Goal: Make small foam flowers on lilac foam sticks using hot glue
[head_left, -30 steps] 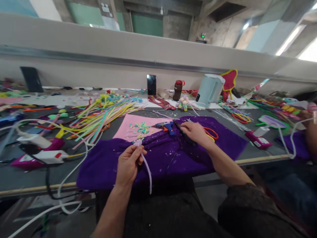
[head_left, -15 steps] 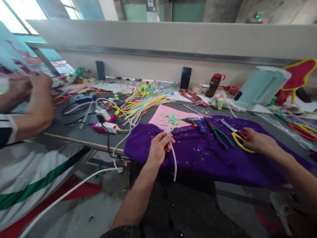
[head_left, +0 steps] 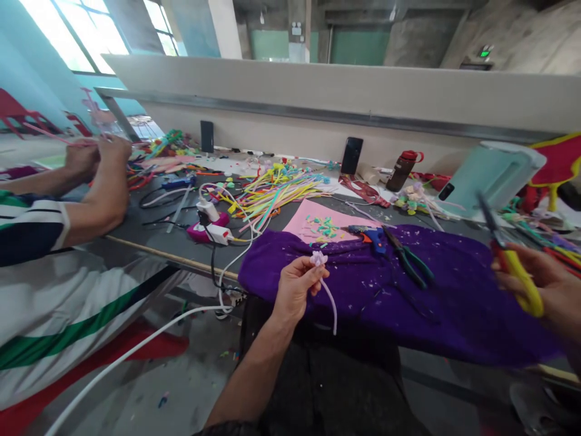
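Left hand (head_left: 297, 287) pinches a lilac pipe cleaner (head_left: 327, 289); right hand (head_left: 544, 287) grips scissors (head_left: 515, 266). Pliers (head_left: 408, 257) and glue gun (head_left: 367, 233) lie between on purple cloth (head_left: 454, 303).

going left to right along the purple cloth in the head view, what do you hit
left hand holding a lilac pipe-cleaner flower → blue glue gun → green-handled pliers → right hand holding yellow-handled scissors

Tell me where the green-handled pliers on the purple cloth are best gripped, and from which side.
Grip the pliers by the green handles, coming from above on the near-right side. They lie flat on the purple cloth, handles splayed toward the near edge, dark jaws pointing at the glue gun, so the handles are probably the freer end.
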The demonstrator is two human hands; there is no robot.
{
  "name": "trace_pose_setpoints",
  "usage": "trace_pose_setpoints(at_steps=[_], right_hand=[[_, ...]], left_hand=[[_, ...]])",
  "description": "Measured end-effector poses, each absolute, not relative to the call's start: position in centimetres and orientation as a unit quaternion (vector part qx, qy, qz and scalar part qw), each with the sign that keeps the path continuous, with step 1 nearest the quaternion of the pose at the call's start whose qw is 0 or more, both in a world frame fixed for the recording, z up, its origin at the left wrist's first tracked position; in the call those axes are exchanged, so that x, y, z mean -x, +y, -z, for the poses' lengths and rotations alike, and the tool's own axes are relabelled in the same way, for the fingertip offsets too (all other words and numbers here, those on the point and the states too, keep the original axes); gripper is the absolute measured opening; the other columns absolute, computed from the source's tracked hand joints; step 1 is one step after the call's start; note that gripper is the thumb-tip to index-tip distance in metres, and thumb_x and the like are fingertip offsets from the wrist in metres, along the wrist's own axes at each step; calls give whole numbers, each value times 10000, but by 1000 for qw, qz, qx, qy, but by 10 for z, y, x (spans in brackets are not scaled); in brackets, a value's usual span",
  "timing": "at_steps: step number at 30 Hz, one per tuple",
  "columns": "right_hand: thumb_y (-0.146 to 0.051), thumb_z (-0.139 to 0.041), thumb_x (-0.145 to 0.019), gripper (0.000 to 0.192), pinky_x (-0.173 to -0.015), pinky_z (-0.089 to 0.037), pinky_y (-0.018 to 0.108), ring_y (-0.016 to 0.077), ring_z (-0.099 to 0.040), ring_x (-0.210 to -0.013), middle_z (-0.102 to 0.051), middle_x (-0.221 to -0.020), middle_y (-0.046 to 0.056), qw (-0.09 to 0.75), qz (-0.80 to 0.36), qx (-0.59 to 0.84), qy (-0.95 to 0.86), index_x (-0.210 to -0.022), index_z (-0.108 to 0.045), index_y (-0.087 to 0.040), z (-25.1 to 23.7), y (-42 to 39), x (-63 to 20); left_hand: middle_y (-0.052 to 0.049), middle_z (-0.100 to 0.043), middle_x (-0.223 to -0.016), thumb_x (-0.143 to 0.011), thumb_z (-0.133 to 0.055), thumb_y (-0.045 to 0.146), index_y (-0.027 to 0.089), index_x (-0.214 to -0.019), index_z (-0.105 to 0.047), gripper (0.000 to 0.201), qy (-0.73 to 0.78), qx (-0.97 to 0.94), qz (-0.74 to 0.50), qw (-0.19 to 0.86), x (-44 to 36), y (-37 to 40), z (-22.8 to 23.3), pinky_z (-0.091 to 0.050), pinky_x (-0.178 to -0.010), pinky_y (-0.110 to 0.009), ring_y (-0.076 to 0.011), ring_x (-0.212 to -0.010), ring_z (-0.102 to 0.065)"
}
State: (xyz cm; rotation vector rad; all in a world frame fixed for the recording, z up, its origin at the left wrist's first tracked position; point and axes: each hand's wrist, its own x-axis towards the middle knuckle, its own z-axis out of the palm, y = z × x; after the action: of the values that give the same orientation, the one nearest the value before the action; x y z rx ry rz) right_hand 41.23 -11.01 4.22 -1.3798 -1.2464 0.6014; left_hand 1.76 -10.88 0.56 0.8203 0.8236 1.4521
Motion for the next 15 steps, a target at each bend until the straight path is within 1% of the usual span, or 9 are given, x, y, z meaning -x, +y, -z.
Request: trace_pose_setpoints(at_steps=[2, 3, 4, 5, 7, 10, 11, 13, 15], right_hand=[[-227, -708, -600, 563, -481, -487, 304, 185, -595, -620, -622, -893, 5, 591, -268, 541, -535, -1110, -531, -385, -46, -120, -379], [-220, -697, -626, 626, -520, -494, 320, 182, -593, -634, -603, -925, 12, 605, -293, 510, -538, -1180, -465, -396, -46, -123, -361], [-218, -700, -629, 668, -507, -482, 318, 175, -583, -606, -587, -898, 18, 606, -325, 481, -544, -1214, -425, -387, -45, -124, -343], [-228, -677, -665, 648, -493, -463, 299, 158, -567, -585, -569, -860, 19, 605, -352, 466, -541, -1235, -403, -371, -42, -124, -325], [-295, -637, -710, 592, -420, -386, 246, 104, -474, -478, -506, -735, -6, 594, -439, 412, -533, -1248, -394, -335, -35, -123, -290], [-381, -660, -678, 688, -369, -279, 201, 79, -364, -447, -424, -656, -33, 573, -539, 338, -516, -1288, -351, -306, -25, -126, -248], [-393, -679, -660, 715, -371, -270, 196, 79, -355, -457, -421, -659, -33, 565, -556, 326, -515, -1289, -349, -307, -24, -130, -238], [-424, -714, -614, 739, -394, -300, 202, 89, -380, -511, -440, -712, -16, 568, -564, 308, -515, -1265, -386, -302, -23, -138, -222], [-415, -725, -607, 679, -425, -335, 209, 94, -399, -553, -450, -749, -3, 574, -556, 309, -516, -1214, -451, -286, -24, -146, -212]], left_hand=[[0, -640, -598, -625, -721, 222, 139, -698, -585, 175, 349, -353, -616, 612, -21, -110, -9, -295, -345, -143, -35, -379, -448], [1, -636, -596, -623, -722, 225, 137, -695, -583, 180, 347, -354, -612, 617, -22, -111, -10, -293, -343, -143, -33, -377, -444], [2, -633, -596, -619, -724, 229, 136, -692, -581, 185, 345, -354, -609, 621, -22, -112, -12, -293, -343, -143, -32, -377, -441], [3, -630, -595, -616, -726, 232, 135, -689, -578, 190, 343, -353, -607, 625, -22, -114, -14, -295, -344, -143, -30, -376, -437], [5, -626, -593, -611, -728, 243, 136, -678, -572, 201, 345, -347, -602, 631, -21, -117, -17, -297, -346, -140, -27, -377, -432], [8, -619, -588, -616, -722, 258, 136, -675, -572, 202, 360, -339, -592, 636, -18, -123, -18, -292, -343, -135, -28, -380, -435], [7, -618, -586, -624, -716, 264, 136, -676, -575, 198, 364, -338, -589, 637, -17, -125, -18, -289, -341, -134, -28, -379, -436], [5, -619, -578, -645, -701, 275, 136, -687, -585, 186, 374, -337, -583, 637, -14, -129, -18, -286, -336, -132, -27, -373, -434], [5, -620, -559, -659, -693, 279, 137, -720, -601, 180, 383, -344, -578, 632, -13, -132, -17, -285, -332, -132, -26, -357, -428]])
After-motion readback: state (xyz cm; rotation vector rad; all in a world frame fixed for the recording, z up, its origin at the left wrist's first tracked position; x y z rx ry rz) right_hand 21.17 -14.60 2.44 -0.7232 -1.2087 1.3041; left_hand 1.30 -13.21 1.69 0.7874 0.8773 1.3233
